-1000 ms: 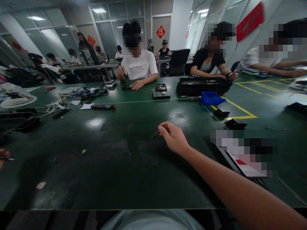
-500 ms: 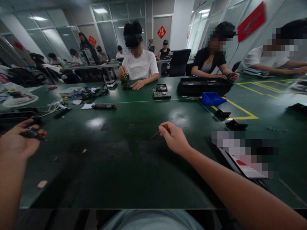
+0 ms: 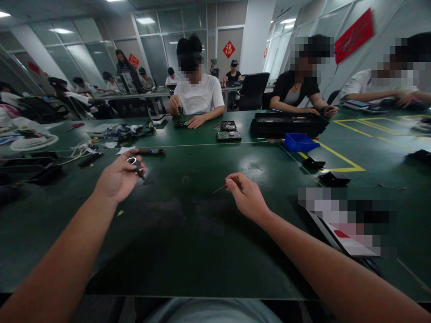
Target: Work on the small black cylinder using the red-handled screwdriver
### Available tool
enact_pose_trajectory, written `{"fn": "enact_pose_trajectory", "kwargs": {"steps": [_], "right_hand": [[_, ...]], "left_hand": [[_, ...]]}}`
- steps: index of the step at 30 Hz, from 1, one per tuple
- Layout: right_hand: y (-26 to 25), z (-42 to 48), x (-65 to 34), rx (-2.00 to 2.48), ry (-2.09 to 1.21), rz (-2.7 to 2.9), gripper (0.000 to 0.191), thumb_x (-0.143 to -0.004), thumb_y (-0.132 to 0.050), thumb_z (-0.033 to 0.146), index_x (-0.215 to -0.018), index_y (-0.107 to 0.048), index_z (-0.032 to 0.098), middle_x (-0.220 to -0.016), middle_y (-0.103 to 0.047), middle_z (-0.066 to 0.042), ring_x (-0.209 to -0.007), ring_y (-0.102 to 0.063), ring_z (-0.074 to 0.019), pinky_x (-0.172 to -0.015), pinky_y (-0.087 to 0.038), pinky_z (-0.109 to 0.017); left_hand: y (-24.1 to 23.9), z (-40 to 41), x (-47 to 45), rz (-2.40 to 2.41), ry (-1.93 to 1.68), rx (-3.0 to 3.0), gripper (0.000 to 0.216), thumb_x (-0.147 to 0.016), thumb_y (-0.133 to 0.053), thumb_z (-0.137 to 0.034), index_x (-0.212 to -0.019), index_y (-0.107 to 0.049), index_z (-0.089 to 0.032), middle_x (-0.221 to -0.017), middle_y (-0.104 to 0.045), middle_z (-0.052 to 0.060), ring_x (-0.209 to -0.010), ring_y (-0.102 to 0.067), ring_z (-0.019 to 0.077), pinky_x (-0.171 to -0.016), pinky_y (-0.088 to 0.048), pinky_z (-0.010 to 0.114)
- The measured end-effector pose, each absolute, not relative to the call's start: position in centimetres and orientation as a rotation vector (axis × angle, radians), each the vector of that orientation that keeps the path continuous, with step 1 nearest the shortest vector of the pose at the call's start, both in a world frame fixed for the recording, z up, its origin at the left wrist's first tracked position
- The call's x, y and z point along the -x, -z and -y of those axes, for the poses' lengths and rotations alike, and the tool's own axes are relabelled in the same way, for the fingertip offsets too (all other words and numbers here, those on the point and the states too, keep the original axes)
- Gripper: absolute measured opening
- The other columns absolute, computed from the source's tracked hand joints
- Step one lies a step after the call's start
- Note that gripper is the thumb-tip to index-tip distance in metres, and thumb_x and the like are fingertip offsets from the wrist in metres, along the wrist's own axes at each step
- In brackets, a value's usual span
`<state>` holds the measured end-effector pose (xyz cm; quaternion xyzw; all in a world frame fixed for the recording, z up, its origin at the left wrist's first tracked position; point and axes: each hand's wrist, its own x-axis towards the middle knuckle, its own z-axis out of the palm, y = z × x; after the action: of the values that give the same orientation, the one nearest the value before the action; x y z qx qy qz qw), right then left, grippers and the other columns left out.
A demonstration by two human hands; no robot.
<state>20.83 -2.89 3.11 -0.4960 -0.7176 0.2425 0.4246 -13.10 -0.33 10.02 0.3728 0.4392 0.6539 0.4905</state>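
Note:
My left hand, raised over the left half of the green table, is closed round a small dark tool with a pale ring-shaped end. Its narrow tip points down and right; its exact kind is unclear. Thumb and fingers of my right hand pinch a thin metal rod with a red end, right of the middle. The rod slants down to the left, its handle hidden in my fingers. A gap of table separates the hands. Beyond my left hand lies a dark cylindrical tool.
Hard drives lie ahead, near a co-worker in a white shirt. A blue bin, black brackets and a long black casing are to the right. Cables and black parts clutter the left.
My left hand has moved right and inward with the dark tool, from the left edge of the view. My right hand stays almost still with the rod.

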Motion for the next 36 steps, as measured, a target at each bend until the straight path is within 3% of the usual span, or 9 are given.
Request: {"fn": "enact_pose_trajectory", "kwargs": {"steps": [4, 11, 16, 21, 26, 31, 36], "right_hand": [[-3.2, 2.9, -20.9, 1.241, -0.598, 1.782, 0.020, -0.098, -0.050, 0.036, -0.099, -0.062, 0.021, -0.085, -0.071, -0.005, -0.078, -0.067, -0.0198, -0.070, -0.049, -0.033], [-2.7, 2.7, -21.0, 1.204, -0.639, 1.742, 0.018, -0.098, -0.050, 0.033, -0.106, -0.062, 0.022, -0.094, -0.072, -0.005, -0.087, -0.069, -0.0204, -0.077, -0.051, -0.035], [-3.1, 2.7, -21.0, 1.241, -0.591, 1.778, 0.021, -0.097, -0.052, 0.037, -0.090, -0.064, 0.021, -0.079, -0.070, -0.002, -0.073, -0.066, -0.0186, -0.069, -0.047, -0.032], [-3.6, 3.0, -21.0, 1.253, -0.535, 1.792, 0.025, -0.095, -0.057, 0.042, -0.080, -0.062, 0.022, -0.075, -0.070, -0.002, -0.068, -0.064, -0.0178, -0.063, -0.045, -0.030], [-3.2, 3.2, -21.2, 1.173, -0.528, 1.647, 0.019, -0.098, -0.052, 0.037, -0.089, -0.061, 0.023, -0.073, -0.067, -0.001, -0.066, -0.063, -0.0169, -0.064, -0.047, -0.031], [-2.8, 3.2, -21.3, 1.029, -0.633, 1.423, 0.018, -0.100, -0.050, 0.038, -0.107, -0.060, 0.024, -0.086, -0.069, -0.002, -0.079, -0.068, -0.0183, -0.073, -0.055, -0.034], [-2.7, 3.3, -21.2, 0.970, -0.647, 1.388, 0.016, -0.100, -0.051, 0.036, -0.106, -0.059, 0.024, -0.087, -0.069, -0.002, -0.080, -0.069, -0.0178, -0.074, -0.057, -0.035]], "left_hand": [[-9.1, -0.2, 8.3, -1.062, -1.476, -1.038, 0.050, -0.059, -0.061, 0.007, -0.104, -0.057, -0.016, -0.091, -0.058, 0.001, -0.080, -0.056, 0.0135, -0.074, -0.046, 0.026], [-6.3, -0.8, 2.7, -1.166, -1.243, -1.321, 0.035, -0.079, -0.067, -0.013, -0.111, -0.054, -0.016, -0.111, -0.064, 0.007, -0.093, -0.064, 0.0173, -0.088, -0.049, 0.034], [-4.8, -0.5, 0.7, -1.237, -1.157, -1.464, 0.036, -0.083, -0.068, -0.016, -0.114, -0.051, -0.016, -0.117, -0.067, 0.010, -0.104, -0.065, 0.0196, -0.098, -0.047, 0.039], [-3.4, 0.1, 0.1, -1.162, -0.999, -1.731, 0.033, -0.081, -0.071, -0.016, -0.113, -0.061, -0.019, -0.115, -0.067, 0.007, -0.105, -0.064, 0.0211, -0.098, -0.049, 0.039], [-2.5, 0.6, 0.2, -1.228, -0.934, -1.948, 0.038, -0.083, -0.070, -0.017, -0.119, -0.066, -0.027, -0.125, -0.066, 0.004, -0.118, -0.059, 0.0241, -0.109, -0.042, 0.044], [-2.4, 0.8, 0.3, -1.287, -0.918, -1.909, 0.044, -0.083, -0.070, -0.017, -0.125, -0.063, -0.026, -0.126, -0.066, 0.005, -0.117, -0.060, 0.0261, -0.107, -0.045, 0.046], [-2.4, 0.6, 0.6, -1.298, -0.927, -1.934, 0.040, -0.084, -0.071, -0.018, -0.123, -0.066, -0.026, -0.127, -0.066, 0.004, -0.122, -0.058, 0.0252, -0.112, -0.040, 0.047]]}}
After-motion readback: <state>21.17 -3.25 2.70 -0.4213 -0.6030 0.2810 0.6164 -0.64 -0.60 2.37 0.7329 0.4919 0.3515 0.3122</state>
